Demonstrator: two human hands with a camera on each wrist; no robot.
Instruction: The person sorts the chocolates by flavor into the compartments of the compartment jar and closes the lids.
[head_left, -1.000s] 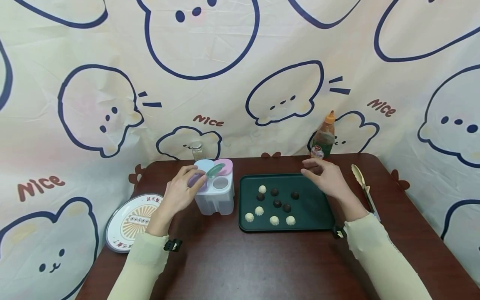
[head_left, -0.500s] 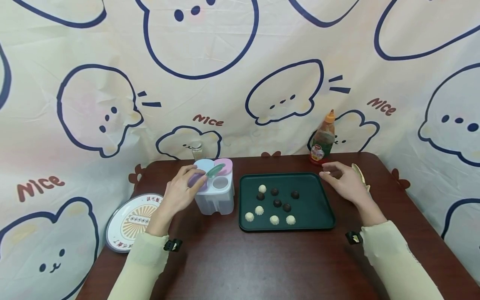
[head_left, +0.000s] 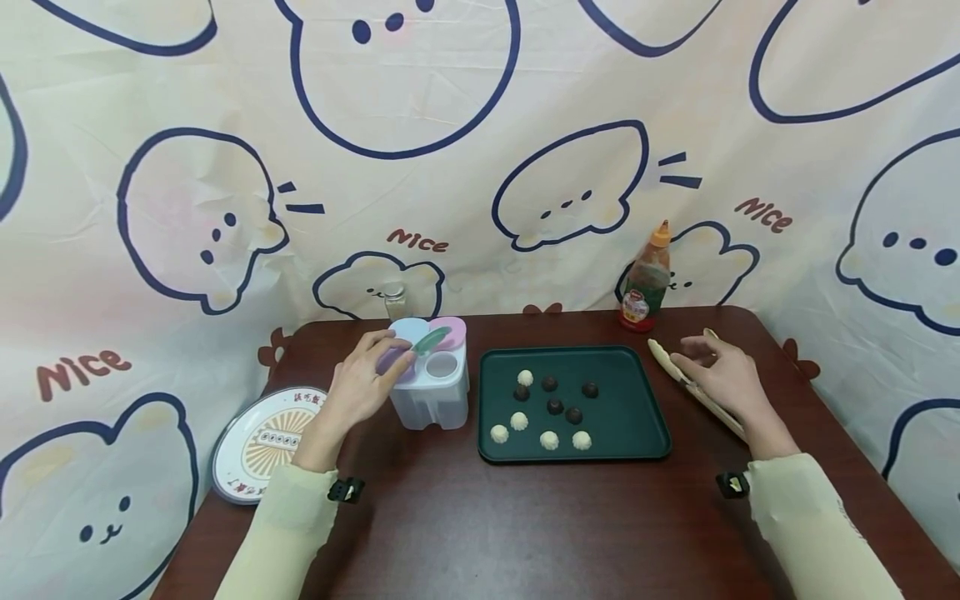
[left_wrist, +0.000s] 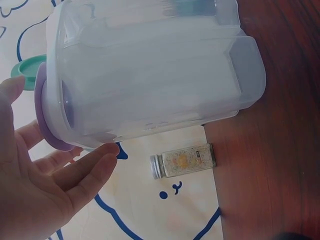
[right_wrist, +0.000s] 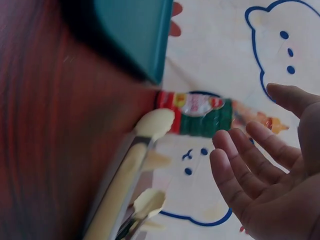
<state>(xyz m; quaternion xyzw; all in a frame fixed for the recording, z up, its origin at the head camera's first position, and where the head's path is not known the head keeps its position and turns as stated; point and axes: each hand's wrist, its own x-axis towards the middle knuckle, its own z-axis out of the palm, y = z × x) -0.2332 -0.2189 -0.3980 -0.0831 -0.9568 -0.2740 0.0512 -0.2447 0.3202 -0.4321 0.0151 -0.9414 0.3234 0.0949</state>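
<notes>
In the head view my left hand pinches the edge of a green round lid, which is tilted over a translucent seasoning box. Beneath that lid shows one round uncovered opening. The left wrist view has the fingers beside the box's purple lid, with the thumb at the green lid's edge. My right hand hovers by the cream-tipped tongs, which lie spread on the table. Its fingers are loosely bent and hold nothing; the right wrist view shows them apart from the tongs.
A dark green tray bears several dark and cream balls. Behind it stands a sauce bottle with an orange cap. A seasoning jar is behind the box. An oval patterned plate lies left. Printed cloth encloses the table.
My right hand has moved right, from over the tray's far right corner to the tongs, uncovering the bottle and one tong arm. The left hand and green lid have stayed put.
</notes>
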